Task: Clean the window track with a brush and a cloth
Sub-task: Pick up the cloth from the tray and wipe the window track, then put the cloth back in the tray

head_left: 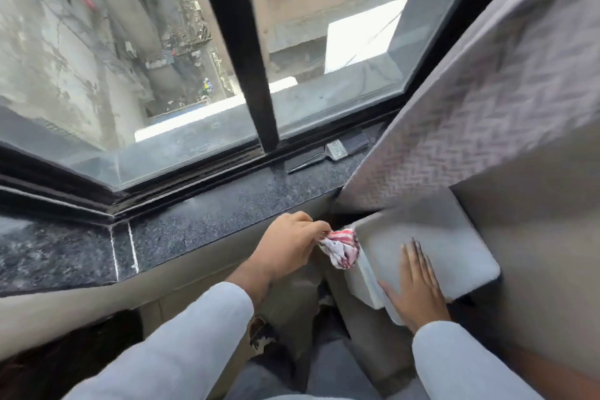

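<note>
Head view: at lower centre the left hand (285, 248) pinches a crumpled red-and-white cloth (342, 248) just below the dark granite sill (201, 221). At lower right, the right hand (417, 286) lies flat, fingers spread, on a grey cushion (454, 237). Right of centre, the brush (334, 151) rests on the sill beside the window track (194, 182).

1 brush (337, 153), 1 cloth (341, 252), 2 hands (left (285, 247), right (417, 286)), prob. 2 window panes.
</note>
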Available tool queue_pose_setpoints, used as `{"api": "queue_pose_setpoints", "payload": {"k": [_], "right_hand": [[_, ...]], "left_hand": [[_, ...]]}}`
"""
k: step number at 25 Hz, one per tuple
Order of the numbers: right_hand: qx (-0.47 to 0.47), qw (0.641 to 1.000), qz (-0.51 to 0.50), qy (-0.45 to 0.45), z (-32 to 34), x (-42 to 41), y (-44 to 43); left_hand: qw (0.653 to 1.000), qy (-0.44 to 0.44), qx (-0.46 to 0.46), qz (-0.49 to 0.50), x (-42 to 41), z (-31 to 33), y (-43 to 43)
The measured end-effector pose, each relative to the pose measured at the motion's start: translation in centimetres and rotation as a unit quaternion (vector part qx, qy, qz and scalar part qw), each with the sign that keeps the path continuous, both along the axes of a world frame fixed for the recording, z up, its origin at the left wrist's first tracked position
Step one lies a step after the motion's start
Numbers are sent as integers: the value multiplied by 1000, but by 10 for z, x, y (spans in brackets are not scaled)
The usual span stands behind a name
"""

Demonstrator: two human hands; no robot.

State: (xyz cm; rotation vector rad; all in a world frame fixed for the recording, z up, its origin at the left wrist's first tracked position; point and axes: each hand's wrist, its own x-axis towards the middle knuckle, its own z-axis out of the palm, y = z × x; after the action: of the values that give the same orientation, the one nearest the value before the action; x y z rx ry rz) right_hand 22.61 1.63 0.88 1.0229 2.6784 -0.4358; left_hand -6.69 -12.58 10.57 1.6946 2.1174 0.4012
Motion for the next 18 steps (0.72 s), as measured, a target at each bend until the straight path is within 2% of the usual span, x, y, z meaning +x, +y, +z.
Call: {"api": "queue_pose_setpoints", "payload": {"k": [3, 5, 9, 11, 15, 16, 18], "right_hand": [[-17, 999, -30, -16, 5, 6, 15], [-14, 1000, -10, -12, 6, 2, 12], [-39, 996, -80, -2, -20, 37, 9], [-23, 996, -89, 5, -30, 43, 8], [-8, 997, -79, 7, -34, 46, 10], [-8, 997, -79, 8, -34, 46, 10], [-3, 998, -66, 10, -27, 40, 10]], "left_hand": [[998, -1, 53, -43, 6, 4, 31], [995, 11, 75, -68, 13, -4, 44], [983, 72, 87, -143, 63, -57, 112], [982, 67, 43, -174, 77, -85, 125], [964, 69, -171, -193, 92, -124, 116], [962, 43, -197, -183, 93, -124, 113], [970, -13, -188, -152, 88, -114, 109]]}}
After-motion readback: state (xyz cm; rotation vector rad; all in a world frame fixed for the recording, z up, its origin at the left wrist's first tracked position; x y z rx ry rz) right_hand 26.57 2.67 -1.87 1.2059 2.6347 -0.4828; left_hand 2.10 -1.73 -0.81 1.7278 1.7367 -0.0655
